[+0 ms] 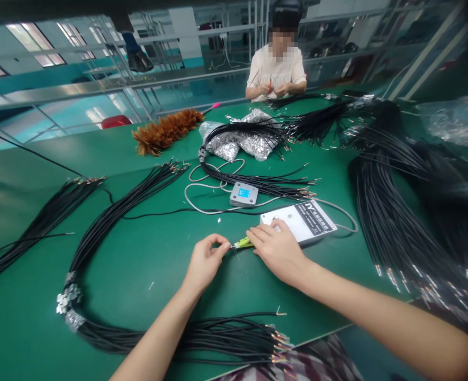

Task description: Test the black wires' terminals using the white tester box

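Note:
My left hand (pixel 207 263) is closed in a pinch, with thumb and forefinger on a thin wire end (pixel 232 247). That end meets the pale tip of a yellow-green piece (pixel 243 242) at the front of a flat white machine (pixel 273 217) with a black printed label. Over the machine's near left corner lies my right hand (pixel 279 248), fingers stretched out and fingertips touching the yellow-green piece. A bundle of black cables (pixel 222 336) with stripped ends passes under my left forearm and curves round to the left.
A small grey box with a blue display (pixel 244 194) sits behind the machine. Further back are bags of silvery parts (pixel 260 140) and a brown feather duster (pixel 166 132). Black cables (pixel 385 211) heap up at right. Across the green table (pixel 170 238) sits a person (pixel 277 69).

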{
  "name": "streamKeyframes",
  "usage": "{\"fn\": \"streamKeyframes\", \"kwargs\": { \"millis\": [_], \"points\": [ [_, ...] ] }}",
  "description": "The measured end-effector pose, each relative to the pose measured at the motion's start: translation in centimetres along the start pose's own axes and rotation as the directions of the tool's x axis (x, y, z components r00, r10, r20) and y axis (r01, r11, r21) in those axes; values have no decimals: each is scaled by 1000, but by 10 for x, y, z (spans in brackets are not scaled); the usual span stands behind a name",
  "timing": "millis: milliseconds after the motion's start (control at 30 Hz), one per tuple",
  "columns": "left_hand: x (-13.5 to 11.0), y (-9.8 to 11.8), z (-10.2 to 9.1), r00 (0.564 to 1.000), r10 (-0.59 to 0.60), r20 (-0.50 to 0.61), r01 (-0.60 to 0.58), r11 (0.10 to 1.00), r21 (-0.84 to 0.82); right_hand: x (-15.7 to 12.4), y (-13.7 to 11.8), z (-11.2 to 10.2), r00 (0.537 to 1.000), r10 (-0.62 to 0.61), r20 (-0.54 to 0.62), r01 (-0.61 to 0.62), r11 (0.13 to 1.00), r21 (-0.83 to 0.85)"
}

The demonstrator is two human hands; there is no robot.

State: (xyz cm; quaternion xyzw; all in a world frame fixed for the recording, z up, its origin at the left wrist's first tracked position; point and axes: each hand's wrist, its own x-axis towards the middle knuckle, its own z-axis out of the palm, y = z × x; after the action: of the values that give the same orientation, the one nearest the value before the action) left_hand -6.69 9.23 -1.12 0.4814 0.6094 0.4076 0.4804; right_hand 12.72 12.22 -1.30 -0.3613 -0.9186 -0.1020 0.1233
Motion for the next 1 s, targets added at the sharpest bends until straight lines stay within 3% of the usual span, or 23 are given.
{"fn": "streamKeyframes", "kwargs": {
  "millis": [267, 1000],
  "points": [
    [3, -2, -2, 998, 20, -65, -17, 999, 42, 6, 0, -4, 999, 22, 32, -21, 1000, -16],
    [11, -4, 6, 996, 47, -74, -36, 989, 143, 21, 6, -10, 988, 36, 150, -43, 998, 41]
  ]
}}
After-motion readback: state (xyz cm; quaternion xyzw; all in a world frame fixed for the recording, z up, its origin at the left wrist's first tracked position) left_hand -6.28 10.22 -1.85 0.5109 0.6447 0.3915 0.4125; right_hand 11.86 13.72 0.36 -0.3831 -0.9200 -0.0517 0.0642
